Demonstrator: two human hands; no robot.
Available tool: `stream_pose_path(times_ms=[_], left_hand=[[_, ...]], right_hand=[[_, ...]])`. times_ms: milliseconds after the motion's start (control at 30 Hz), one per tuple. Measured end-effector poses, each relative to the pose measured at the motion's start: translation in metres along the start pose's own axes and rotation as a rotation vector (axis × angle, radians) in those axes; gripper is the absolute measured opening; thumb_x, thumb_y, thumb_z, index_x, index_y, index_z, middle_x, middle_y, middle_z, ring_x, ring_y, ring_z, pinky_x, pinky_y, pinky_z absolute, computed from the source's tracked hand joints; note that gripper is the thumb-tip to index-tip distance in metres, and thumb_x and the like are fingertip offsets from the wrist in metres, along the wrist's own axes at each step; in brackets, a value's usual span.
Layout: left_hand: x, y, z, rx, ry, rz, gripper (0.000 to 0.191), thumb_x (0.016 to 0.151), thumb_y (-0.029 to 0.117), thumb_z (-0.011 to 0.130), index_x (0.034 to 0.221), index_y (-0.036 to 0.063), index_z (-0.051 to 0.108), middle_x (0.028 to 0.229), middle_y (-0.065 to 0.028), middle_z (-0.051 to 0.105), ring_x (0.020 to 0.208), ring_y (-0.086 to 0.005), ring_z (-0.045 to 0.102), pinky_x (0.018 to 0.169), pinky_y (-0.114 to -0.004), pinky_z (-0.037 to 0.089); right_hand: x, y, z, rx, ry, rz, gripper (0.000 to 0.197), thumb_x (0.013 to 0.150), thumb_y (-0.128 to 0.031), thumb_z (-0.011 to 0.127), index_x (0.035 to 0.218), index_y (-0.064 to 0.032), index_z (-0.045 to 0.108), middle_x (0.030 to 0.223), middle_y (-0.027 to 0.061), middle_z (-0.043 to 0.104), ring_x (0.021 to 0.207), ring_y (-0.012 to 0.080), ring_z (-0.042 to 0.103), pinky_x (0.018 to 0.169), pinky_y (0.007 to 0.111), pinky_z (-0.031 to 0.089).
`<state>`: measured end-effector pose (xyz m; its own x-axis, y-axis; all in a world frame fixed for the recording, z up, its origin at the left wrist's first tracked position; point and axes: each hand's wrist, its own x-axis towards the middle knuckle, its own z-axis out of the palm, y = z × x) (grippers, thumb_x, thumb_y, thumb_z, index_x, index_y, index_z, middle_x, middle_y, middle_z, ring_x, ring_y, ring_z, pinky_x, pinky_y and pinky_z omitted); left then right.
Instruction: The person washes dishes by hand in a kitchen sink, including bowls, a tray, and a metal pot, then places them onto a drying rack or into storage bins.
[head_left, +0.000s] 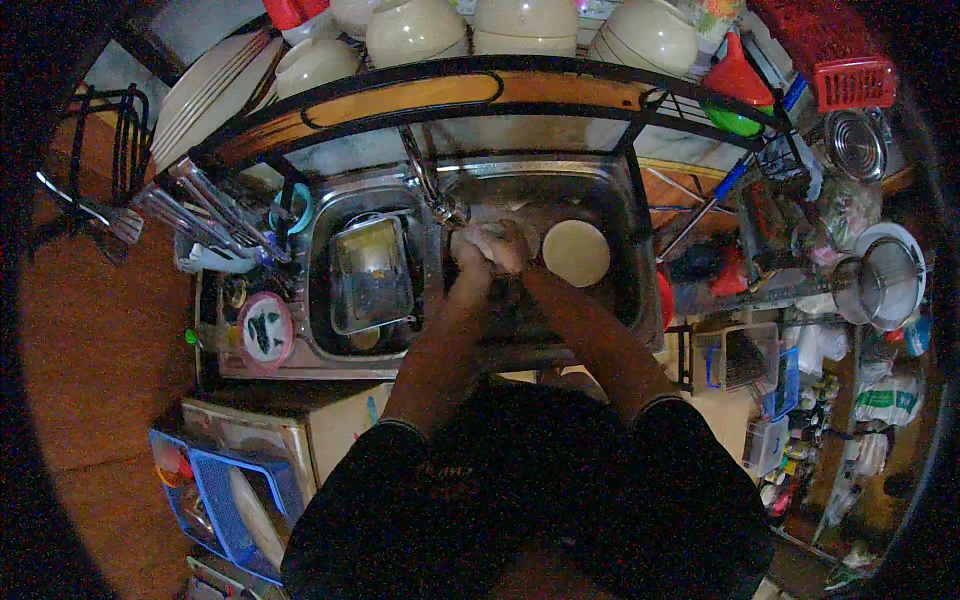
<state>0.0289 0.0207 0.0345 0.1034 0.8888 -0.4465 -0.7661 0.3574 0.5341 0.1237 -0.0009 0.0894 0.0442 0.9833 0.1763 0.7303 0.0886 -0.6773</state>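
Both my hands are together in the right basin of a double metal sink (330, 196), close under the faucet (427, 176). My left hand (472, 251) and my right hand (506, 251) meet around something pale and blurred; what it is and which hand grips it cannot be told. A round cream-coloured dish (576, 253) lies just right of my hands in the same basin. In the left basin a rectangular metal tray (373, 274) leans over another round item (365, 337).
A dish rack (405, 97) with bowls (416, 34) and stacked plates (217, 94) spans above the sink. Left are glasses (180, 217) and a pink-rimmed round dish (265, 332). Right stand a red funnel (739, 75), a colander (892, 281) and plastic containers (742, 356).
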Motion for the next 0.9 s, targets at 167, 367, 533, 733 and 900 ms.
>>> stream_pose_path(times_ms=[167, 367, 533, 733, 900], left_hand=[[-0.073, 0.031, 0.074, 0.429, -0.397, 0.17, 0.053, 0.098, 0.048, 0.038, 0.116, 0.0055, 0.063, 0.097, -0.0102, 0.067, 0.088, -0.0295, 0.064, 0.073, -0.042, 0.056], [-0.063, 0.089, 0.039, 0.082, -0.087, -0.344, 0.063, 0.094, 0.064, 0.044, 0.118, 0.0097, 0.063, 0.107, -0.0099, 0.067, 0.096, -0.0303, 0.065, 0.076, -0.042, 0.054], [-0.036, 0.023, 0.008, -0.111, -0.211, -0.339, 0.061, 0.098, 0.058, 0.041, 0.128, 0.0079, 0.057, 0.113, -0.0131, 0.064, 0.099, -0.0309, 0.063, 0.084, -0.046, 0.053], [-0.009, -0.024, -0.122, -0.535, -0.195, -0.547, 0.059, 0.098, 0.054, 0.049, 0.134, 0.0076, 0.054, 0.119, -0.0146, 0.063, 0.101, -0.0292, 0.064, 0.084, -0.045, 0.058], [-0.044, -0.005, -0.093, -0.476, -1.057, -0.519, 0.049, 0.101, 0.049, 0.048, 0.129, 0.0099, 0.058, 0.114, -0.0106, 0.067, 0.104, -0.0271, 0.066, 0.085, -0.047, 0.057]], right_hand=[[0.007, 0.03, -0.056, 0.019, -0.052, -0.084, 0.059, 0.083, -0.031, 0.071, 0.134, -0.0063, 0.055, 0.134, 0.0218, 0.056, 0.117, 0.0379, 0.06, 0.101, 0.047, 0.048], [0.01, -0.064, -0.115, 0.009, -0.049, -0.322, 0.064, 0.082, -0.03, 0.073, 0.137, -0.0052, 0.052, 0.14, 0.0237, 0.051, 0.122, 0.0405, 0.056, 0.105, 0.048, 0.046], [-0.013, -0.041, -0.175, 0.141, -0.371, -0.185, 0.057, 0.085, -0.028, 0.071, 0.135, -0.0073, 0.054, 0.132, 0.0242, 0.055, 0.121, 0.0436, 0.053, 0.104, 0.05, 0.046], [0.005, -0.269, -0.291, -0.352, -0.193, -0.582, 0.065, 0.082, -0.03, 0.075, 0.139, -0.0095, 0.053, 0.12, 0.0174, 0.053, 0.109, 0.04, 0.056, 0.093, 0.049, 0.048], [0.052, -0.373, -0.343, -0.409, 0.388, -0.971, 0.053, 0.083, -0.033, 0.072, 0.129, -0.0114, 0.06, 0.109, 0.0167, 0.061, 0.1, 0.0363, 0.06, 0.084, 0.048, 0.047]])
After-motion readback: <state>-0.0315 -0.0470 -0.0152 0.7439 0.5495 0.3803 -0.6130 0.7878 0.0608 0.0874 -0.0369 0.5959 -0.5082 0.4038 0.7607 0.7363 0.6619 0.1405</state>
